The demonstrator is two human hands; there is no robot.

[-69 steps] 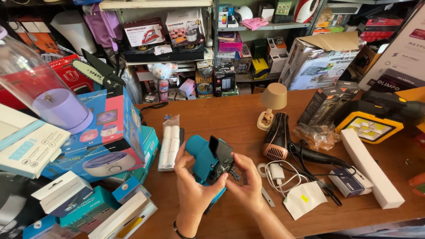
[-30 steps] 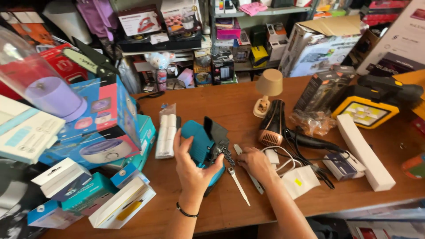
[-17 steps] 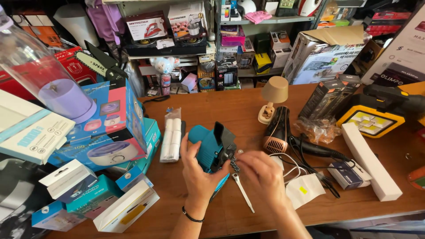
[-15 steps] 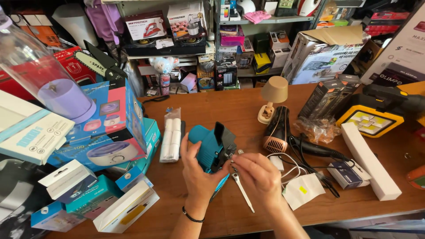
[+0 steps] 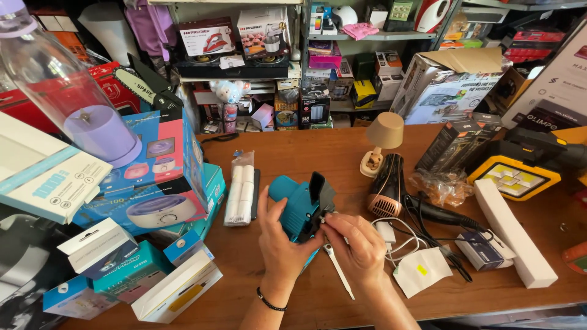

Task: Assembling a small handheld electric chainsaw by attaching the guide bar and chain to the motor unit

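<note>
My left hand (image 5: pixel 278 243) grips a teal and black handheld device (image 5: pixel 301 205) and holds it up above the wooden table (image 5: pixel 318 153). My right hand (image 5: pixel 358 247) pinches a small part at the device's black right side, fingertips touching it. A thin pale stick-like tool (image 5: pixel 338 269) lies on the table just under my right hand. A black bracelet sits on my left wrist.
A black and copper hair dryer (image 5: pixel 386 186) with its cord, a small beige lamp (image 5: pixel 380 140), a white charger and cable (image 5: pixel 391 235), a long white box (image 5: pixel 513 238) and a yellow work light (image 5: pixel 513 177) lie to the right. Stacked product boxes (image 5: pixel 140 201) crowd the left. Shelves stand behind.
My right hand left the table and stick tool and came up to the device's black side. The device stays in my left hand, turned slightly.
</note>
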